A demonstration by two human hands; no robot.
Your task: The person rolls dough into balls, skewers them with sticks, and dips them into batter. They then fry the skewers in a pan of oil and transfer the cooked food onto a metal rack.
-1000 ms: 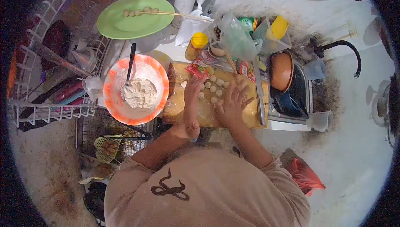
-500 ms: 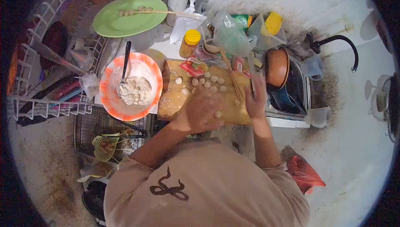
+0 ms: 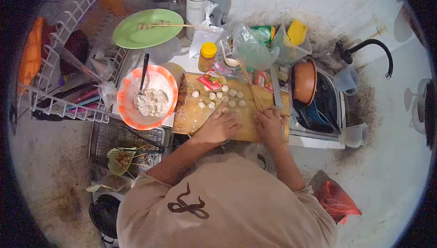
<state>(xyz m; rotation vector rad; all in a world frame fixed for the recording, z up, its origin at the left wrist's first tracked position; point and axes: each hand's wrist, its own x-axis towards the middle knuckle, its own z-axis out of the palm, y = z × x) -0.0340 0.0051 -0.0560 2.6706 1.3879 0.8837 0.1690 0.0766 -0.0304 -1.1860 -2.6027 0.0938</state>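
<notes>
Small round dough balls [image 3: 219,95] lie in a loose group on the wooden cutting board [image 3: 189,122]. My left hand [image 3: 219,127] rests low on the board, fingers stretched out, its foremost fingertip beside one pale ball [image 3: 225,110]. On the right, my right hand [image 3: 271,125] is bent over the lower ends of thin bamboo skewers [image 3: 255,91], fingers curled against them. A knife [image 3: 276,91] lies just past the skewers, partly hidden by that hand. Left of the board, an orange-and-white bowl [image 3: 124,107] holds dough [image 3: 154,102] and a dark-handled spoon [image 3: 144,70].
A green plate [image 3: 125,36] with a skewer of balls stands at the back left. Behind the board are a yellow-lidded jar [image 3: 208,54], red packets [image 3: 210,80] and a plastic bag [image 3: 250,43]. The sink [image 3: 325,97] with a brown pot [image 3: 303,81] is at the right.
My right hand has come down from a raised position onto the skewers. My left hand has settled on the board, and the ball near its lower fingers no longer shows there.
</notes>
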